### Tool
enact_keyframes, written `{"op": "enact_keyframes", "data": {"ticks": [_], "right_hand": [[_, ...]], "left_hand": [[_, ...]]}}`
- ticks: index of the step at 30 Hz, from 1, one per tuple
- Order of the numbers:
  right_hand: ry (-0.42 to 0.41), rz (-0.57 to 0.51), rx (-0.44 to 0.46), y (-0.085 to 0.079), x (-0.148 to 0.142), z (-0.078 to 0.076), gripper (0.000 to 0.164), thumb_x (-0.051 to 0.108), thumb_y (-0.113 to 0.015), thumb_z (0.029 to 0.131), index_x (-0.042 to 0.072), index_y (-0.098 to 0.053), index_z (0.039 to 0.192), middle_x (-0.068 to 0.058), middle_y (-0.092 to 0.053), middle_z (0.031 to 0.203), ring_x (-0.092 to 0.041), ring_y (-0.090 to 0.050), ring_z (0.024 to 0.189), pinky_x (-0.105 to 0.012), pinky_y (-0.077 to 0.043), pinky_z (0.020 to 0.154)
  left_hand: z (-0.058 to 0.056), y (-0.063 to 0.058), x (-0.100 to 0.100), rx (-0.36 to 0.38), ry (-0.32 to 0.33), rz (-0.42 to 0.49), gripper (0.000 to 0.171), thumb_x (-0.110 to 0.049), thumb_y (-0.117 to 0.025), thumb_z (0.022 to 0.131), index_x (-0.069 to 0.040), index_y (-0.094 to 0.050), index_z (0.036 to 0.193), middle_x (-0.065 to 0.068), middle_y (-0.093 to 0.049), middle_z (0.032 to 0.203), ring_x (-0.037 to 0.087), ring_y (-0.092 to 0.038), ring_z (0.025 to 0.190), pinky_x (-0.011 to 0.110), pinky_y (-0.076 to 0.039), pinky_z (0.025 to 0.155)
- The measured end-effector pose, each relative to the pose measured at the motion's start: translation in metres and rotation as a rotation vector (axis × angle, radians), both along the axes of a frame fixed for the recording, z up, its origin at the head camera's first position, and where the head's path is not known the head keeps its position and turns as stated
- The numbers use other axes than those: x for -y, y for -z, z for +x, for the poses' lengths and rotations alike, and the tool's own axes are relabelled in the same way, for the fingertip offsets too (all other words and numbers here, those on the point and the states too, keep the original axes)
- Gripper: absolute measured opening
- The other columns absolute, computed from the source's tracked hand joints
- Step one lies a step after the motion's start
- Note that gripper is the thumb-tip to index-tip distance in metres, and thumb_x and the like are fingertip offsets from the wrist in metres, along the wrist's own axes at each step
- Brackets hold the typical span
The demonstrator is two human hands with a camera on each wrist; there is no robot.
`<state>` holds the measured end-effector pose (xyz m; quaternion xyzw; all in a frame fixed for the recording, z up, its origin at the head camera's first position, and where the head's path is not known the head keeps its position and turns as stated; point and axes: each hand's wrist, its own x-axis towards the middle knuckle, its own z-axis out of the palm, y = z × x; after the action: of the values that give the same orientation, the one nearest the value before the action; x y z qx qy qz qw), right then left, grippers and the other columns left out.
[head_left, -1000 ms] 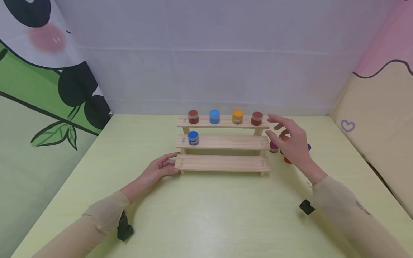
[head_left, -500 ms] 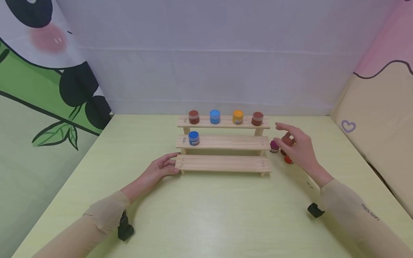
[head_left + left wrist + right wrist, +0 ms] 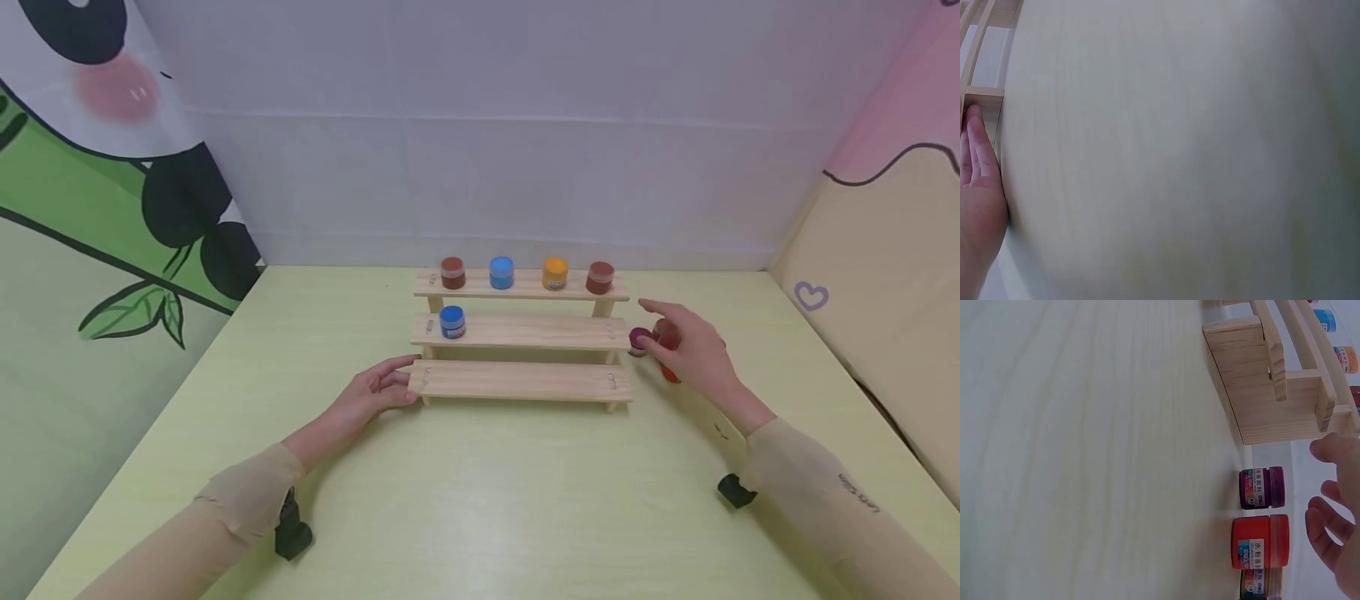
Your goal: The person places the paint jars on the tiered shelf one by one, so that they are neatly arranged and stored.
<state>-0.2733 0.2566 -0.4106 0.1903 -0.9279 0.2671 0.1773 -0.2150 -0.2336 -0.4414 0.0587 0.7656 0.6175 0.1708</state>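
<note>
My left hand (image 3: 371, 389) holds the left end of the lowest step of a three-step wooden rack (image 3: 517, 381), thumb low at the front, index finger further back. In the left wrist view fingertips meet the wood. To the rack's right, my right hand (image 3: 696, 350) hovers over several paint jars, fingers apart and thumb close to a purple paint jar (image 3: 638, 340). A red paint jar (image 3: 1260, 542) stands beside the purple one, with a darker jar (image 3: 1260, 584) past it; my right hand partly hides these in the head view. A brownish-red jar (image 3: 665, 333) shows between thumb and fingers.
On the top step stand two brownish-red jars (image 3: 452, 273), a light blue jar (image 3: 501, 272) and a yellow-orange jar (image 3: 555, 272). A blue jar (image 3: 452, 322) is at the middle step's left end. A pale cloth wall (image 3: 525, 183) rises behind the table.
My right hand has drawn back rightward from the top step's end and lowered over the jars beside the rack. My left hand stays at the rack's end.
</note>
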Motion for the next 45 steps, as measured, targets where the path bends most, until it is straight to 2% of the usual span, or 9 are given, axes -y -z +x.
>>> {"op": "enact_keyframes", "data": {"ticks": [4, 8, 14, 17, 24, 37, 45], "right_hand": [[0.01, 0.039, 0.069, 0.002, -0.002, -0.002, 0.059, 0.014, -0.074, 0.088, 0.013, -0.052, 0.143, -0.013, -0.067, 0.103, -0.022, -0.059, 0.081, -0.036, -0.051, 0.072], [0.008, 0.058, 0.138, 0.002, -0.003, -0.003, 0.061, 0.015, -0.075, 0.088, 0.012, -0.05, 0.144, -0.011, -0.065, 0.099, -0.023, -0.058, 0.081, -0.036, -0.049, 0.073], [-0.007, 0.073, 0.184, 0.002, -0.003, -0.005, 0.061, 0.019, -0.075, 0.088, 0.008, -0.052, 0.142, -0.013, -0.066, 0.1, -0.025, -0.06, 0.085, -0.04, -0.051, 0.078], [-0.022, 0.083, 0.203, 0.001, -0.003, -0.005, 0.059, 0.02, -0.076, 0.088, 0.006, -0.053, 0.14, -0.014, -0.068, 0.1, -0.025, -0.06, 0.084, -0.038, -0.05, 0.076], [-0.049, 0.124, 0.222, 0.003, 0.0, -0.01, 0.051, 0.016, -0.075, 0.088, 0.001, -0.059, 0.134, -0.011, -0.071, 0.088, -0.018, -0.055, 0.069, -0.024, -0.042, 0.061], [-0.019, 0.143, 0.206, 0.007, 0.003, -0.011, 0.04, 0.017, -0.073, 0.09, 0.001, -0.065, 0.125, -0.007, -0.068, 0.076, -0.014, -0.048, 0.055, -0.024, -0.035, 0.05], [-0.02, 0.144, 0.172, 0.009, 0.003, -0.013, 0.038, 0.016, -0.074, 0.089, 0.0, -0.067, 0.123, -0.013, -0.073, 0.091, -0.017, -0.05, 0.063, -0.024, -0.037, 0.057]], "left_hand": [[0.001, 0.0, -0.002, 0.012, -0.007, 0.001, 0.068, -0.022, -0.068, 0.094, -0.015, -0.035, 0.153, -0.007, -0.067, 0.115, 0.003, -0.065, 0.104, 0.018, -0.05, 0.091], [0.001, 0.0, -0.002, 0.02, -0.012, -0.001, 0.068, -0.023, -0.068, 0.094, -0.017, -0.035, 0.153, -0.005, -0.067, 0.118, 0.004, -0.064, 0.106, 0.019, -0.05, 0.092], [0.001, 0.0, -0.002, 0.022, -0.018, -0.009, 0.067, -0.024, -0.069, 0.093, -0.018, -0.036, 0.152, -0.005, -0.067, 0.118, 0.004, -0.064, 0.106, 0.018, -0.049, 0.092], [0.001, 0.0, -0.001, 0.021, -0.019, -0.006, 0.067, -0.023, -0.069, 0.093, -0.017, -0.037, 0.152, -0.006, -0.067, 0.116, 0.004, -0.064, 0.105, 0.018, -0.049, 0.092], [0.002, -0.001, 0.0, -0.006, -0.001, 0.016, 0.067, -0.019, -0.067, 0.094, -0.014, -0.035, 0.153, -0.007, -0.067, 0.113, 0.003, -0.065, 0.103, 0.019, -0.05, 0.091], [0.001, 0.001, 0.0, -0.017, 0.009, 0.015, 0.067, -0.019, -0.067, 0.095, -0.013, -0.034, 0.153, -0.002, -0.066, 0.117, 0.003, -0.065, 0.103, 0.019, -0.05, 0.091], [0.0, 0.0, 0.0, -0.01, 0.007, 0.001, 0.068, -0.02, -0.067, 0.094, -0.014, -0.034, 0.154, 0.0, -0.066, 0.12, 0.003, -0.064, 0.105, 0.019, -0.049, 0.092]]}}
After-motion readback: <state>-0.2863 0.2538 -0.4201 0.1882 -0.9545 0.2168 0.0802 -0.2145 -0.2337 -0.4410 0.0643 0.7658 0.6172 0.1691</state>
